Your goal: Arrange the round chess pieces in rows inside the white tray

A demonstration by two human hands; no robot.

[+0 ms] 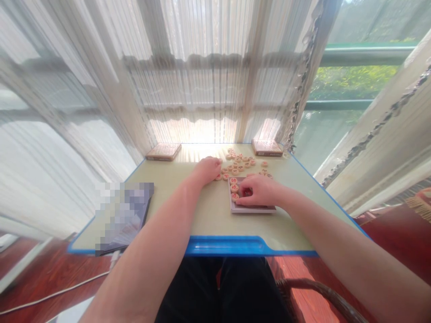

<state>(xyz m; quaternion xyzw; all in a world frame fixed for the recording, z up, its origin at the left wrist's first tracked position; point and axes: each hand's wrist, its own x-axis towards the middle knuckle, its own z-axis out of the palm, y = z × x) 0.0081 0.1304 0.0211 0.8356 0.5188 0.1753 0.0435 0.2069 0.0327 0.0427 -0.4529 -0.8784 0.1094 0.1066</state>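
Observation:
Round wooden Chinese chess pieces with red and dark characters lie loosely across the middle and far part of the table. At the left edge of this group is my left hand, its fingers curled down among the pieces; what they hold, if anything, is hidden. My right hand reaches over a shallow open box. Its thumb and fingers are bent together at the lowest piece of a column of three along the box's left wall. The hand covers much of the box's inside.
Flat boxes stand at the far left corner and far right corner of the table. A partly blurred dark flat object lies at the left, near a white cable. Sheer curtains hang behind. A curved chair arm is below right.

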